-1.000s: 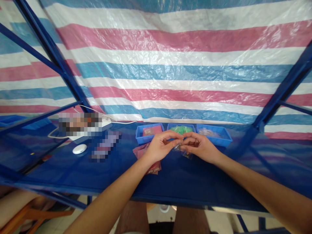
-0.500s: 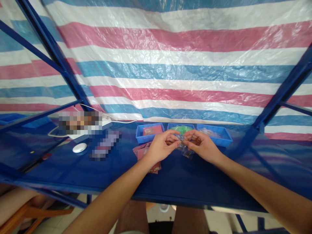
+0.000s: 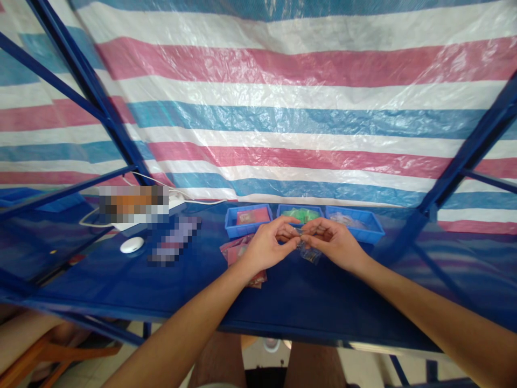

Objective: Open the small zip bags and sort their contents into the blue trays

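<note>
My left hand and my right hand meet above the table, thumbs and fingers pinched on a small clear plastic bag. Small dark and gold-coloured bits show inside the bag, too small to name. Its upper part is partly hidden by my fingertips. Beneath my left wrist lies a pile of pink plastic bags. Just behind my hands stand three blue bins: one with a pink bag, one with green bags, and one with clear bags.
On the blue table, a round white object lies at the left, near a blurred-out item and a white power strip with cables. Blue metal posts flank a striped plastic sheet. Another person's limb shows at lower left.
My fingertips have drawn slightly closer together over the top of the clear bag, covering more of it. The bins and the pink pile stay where they were.
</note>
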`<action>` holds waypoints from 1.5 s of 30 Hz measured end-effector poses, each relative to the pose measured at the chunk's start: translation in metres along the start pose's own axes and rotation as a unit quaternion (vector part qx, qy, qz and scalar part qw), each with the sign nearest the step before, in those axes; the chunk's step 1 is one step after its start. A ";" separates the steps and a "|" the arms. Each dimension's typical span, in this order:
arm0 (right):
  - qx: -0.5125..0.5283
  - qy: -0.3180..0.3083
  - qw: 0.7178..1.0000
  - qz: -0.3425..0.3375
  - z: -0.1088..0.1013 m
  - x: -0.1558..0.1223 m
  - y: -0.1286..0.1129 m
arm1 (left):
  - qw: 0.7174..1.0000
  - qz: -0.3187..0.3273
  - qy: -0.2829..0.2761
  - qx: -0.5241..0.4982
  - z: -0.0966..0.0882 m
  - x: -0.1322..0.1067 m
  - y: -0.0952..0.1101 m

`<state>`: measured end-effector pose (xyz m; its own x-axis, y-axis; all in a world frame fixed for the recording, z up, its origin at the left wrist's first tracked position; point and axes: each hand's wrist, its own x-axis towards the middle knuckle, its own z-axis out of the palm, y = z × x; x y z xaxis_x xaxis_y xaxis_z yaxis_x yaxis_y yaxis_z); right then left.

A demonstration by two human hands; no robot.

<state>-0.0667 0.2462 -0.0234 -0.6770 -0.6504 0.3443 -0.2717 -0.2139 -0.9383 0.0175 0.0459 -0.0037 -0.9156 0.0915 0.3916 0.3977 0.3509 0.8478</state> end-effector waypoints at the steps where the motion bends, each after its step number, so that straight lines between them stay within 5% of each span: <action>1: 0.004 -0.003 1.000 0.001 0.000 0.000 0.001 | 1.000 0.001 -0.001 0.000 0.000 0.000 0.000; 13: -0.057 -0.019 0.998 -0.011 0.011 -0.006 0.004 | 0.997 0.023 -0.006 0.072 0.005 -0.002 0.011; 26: -0.116 0.029 0.992 -0.034 0.012 -0.007 -0.005 | 1.000 0.011 -0.018 -0.012 0.005 0.002 0.002; 45: -0.127 0.022 0.991 -0.027 0.011 -0.008 0.000 | 0.999 0.012 -0.014 0.040 0.003 -0.001 0.010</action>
<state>-0.0538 0.2432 -0.0264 -0.6844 -0.6091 0.4008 -0.4685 -0.0539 -0.8818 0.0216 0.0519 0.0032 -0.9078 0.1254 0.4002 0.4139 0.4219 0.8066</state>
